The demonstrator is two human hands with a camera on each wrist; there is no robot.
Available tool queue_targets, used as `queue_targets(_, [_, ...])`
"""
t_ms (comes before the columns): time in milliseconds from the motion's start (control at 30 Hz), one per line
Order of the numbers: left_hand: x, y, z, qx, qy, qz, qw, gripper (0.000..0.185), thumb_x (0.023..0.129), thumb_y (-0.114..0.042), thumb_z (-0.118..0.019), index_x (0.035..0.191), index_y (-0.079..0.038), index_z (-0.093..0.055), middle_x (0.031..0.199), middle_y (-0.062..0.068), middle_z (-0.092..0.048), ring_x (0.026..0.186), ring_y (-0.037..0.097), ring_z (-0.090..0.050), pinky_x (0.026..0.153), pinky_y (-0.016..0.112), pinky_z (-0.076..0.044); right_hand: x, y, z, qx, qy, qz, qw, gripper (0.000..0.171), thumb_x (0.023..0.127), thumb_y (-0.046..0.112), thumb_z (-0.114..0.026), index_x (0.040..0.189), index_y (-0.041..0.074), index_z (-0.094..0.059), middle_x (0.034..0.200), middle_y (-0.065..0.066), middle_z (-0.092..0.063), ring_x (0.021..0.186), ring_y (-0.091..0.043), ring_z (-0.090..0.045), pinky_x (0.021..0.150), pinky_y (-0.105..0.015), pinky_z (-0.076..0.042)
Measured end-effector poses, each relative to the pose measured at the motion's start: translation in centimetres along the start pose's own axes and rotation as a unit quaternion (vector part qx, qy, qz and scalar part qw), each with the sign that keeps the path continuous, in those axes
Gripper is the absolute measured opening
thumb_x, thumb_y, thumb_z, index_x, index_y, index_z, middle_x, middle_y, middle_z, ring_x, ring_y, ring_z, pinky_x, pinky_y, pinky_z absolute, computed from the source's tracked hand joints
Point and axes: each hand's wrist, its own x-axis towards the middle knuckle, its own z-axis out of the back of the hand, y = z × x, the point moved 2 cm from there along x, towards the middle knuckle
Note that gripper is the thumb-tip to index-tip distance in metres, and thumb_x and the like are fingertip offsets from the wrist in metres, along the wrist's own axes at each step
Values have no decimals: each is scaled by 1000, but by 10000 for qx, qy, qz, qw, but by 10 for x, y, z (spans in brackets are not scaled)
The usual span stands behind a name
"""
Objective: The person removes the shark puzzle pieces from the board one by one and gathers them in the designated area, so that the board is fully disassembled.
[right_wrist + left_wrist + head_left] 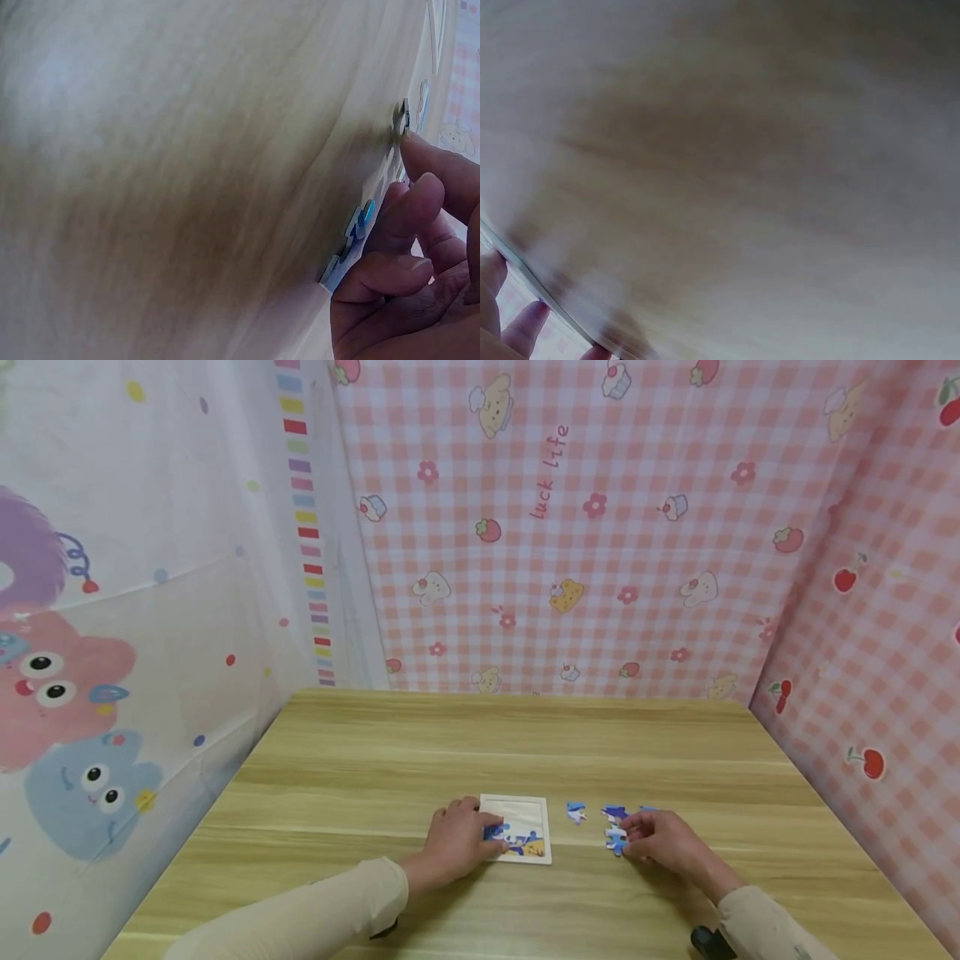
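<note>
A white-rimmed puzzle tray [547, 827] lies on the table, with blue and yellow puzzle pieces [528, 845] in its lower part. My left hand [457, 839] rests over the tray's left side, its thumb and index finger reaching onto the pieces. In the left wrist view only fingertips [529, 319] show at the lower left corner. To the right of the tray, my right hand [663, 843] pinches a light-blue puzzle piece [616, 841] between thumb and index finger. The other fingers curl in toward the palm, as the right wrist view shows.
One loose puzzle piece [576, 812] lies between the tray and my right hand. A dark blue piece [613, 812] sits just above the pinched one, and another piece [648, 810] is partly hidden behind my right hand. Patterned curtains [570, 552] stand around the wooden table [510, 735].
</note>
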Motion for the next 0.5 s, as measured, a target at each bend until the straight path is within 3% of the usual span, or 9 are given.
queue_targets(267, [1, -1, 0, -22, 44, 81, 10000, 45, 74, -49, -68, 110, -22, -66, 115, 10, -55, 102, 27, -49, 82, 51, -36, 0, 1, 1, -66, -99, -84, 9999, 33, 74, 1, -69, 106, -1, -60, 80, -6, -54, 63, -16, -49, 51, -26, -42])
queue_targets(500, [2, 0, 1, -14, 63, 131, 9999, 51, 72, -52, -68, 109, -17, -65, 110, 7, -55, 99, 24, -50, 80, 50, -37, 2, 16, -7, -83, -215, -156, 9996, 34, 77, 4, -67, 110, 1, -61, 82, -5, -54, 63, -17, -50, 52, -30, -43])
